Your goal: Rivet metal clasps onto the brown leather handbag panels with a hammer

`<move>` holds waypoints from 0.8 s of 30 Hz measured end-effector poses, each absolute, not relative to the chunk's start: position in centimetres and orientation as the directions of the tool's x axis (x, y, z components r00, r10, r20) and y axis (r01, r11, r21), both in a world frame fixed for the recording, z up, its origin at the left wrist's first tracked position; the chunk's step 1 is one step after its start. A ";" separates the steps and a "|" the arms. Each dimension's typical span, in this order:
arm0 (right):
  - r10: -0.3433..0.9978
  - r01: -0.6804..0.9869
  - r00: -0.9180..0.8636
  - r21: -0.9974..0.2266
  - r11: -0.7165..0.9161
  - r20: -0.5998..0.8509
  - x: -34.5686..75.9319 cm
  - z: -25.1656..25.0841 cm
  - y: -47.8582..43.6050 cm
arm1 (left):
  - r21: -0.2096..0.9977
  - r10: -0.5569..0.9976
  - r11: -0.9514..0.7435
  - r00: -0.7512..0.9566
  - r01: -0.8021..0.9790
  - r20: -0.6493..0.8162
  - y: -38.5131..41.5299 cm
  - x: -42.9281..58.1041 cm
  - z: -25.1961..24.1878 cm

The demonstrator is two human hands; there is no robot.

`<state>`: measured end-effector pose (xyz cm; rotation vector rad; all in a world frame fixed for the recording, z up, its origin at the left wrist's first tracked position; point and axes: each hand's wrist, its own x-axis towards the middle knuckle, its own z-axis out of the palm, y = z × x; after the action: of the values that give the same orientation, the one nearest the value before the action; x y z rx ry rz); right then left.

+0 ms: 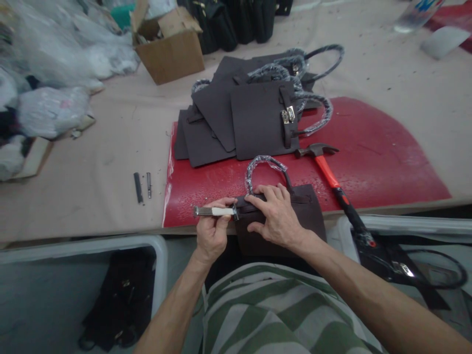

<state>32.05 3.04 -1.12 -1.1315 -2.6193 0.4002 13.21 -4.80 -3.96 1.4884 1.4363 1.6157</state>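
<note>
My left hand [213, 236] is closed around a short metal tool with a white-wrapped middle [217, 211]. One end of this tool meets the left edge of a dark brown handbag panel [282, 238] at the table's front edge. On that panel lies my right hand [278, 216], its fingers spread and pressing on the upper part. A plastic-wrapped handle [263, 161] curves up from the panel behind the fingers. To the right, a claw hammer [330, 174] with a red and black grip rests on the red mat [372, 142], its handle end past the table edge.
More brown bag panels [263, 118] with wrapped handles and metal clasps are piled behind. Two small metal punches [143, 187] lie at left. A cardboard box [171, 56], plastic bags [55, 110] and black bags [228, 24] stand farther back. Bins [160, 260] flank my lap.
</note>
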 end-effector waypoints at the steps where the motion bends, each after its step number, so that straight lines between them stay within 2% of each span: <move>1: 0.740 0.668 -0.661 -0.350 0.657 0.129 32.0 -1.1 3.0 | 0.890 0.876 -0.322 -0.254 0.322 0.409 -4.8 13.2 -4.0; 7: 0.740 0.668 -0.661 -0.351 0.657 0.128 32.0 -1.3 3.2 | 0.771 0.804 -0.440 -0.180 0.461 0.567 -4.8 13.6 -3.8; 12: 0.740 0.664 -0.659 -0.361 0.655 0.131 32.1 -1.3 3.1 | 0.739 0.801 -0.480 -0.106 0.473 0.589 -4.5 13.8 -4.1; 24: 0.747 0.653 -0.651 -0.401 0.642 0.134 32.3 -1.1 3.1 | 0.685 0.769 -0.466 -0.127 0.560 0.627 -4.0 14.1 -4.3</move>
<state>32.27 3.09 -1.10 -1.1276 -2.5759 0.4628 14.15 -3.97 -4.29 1.9394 1.5063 1.6388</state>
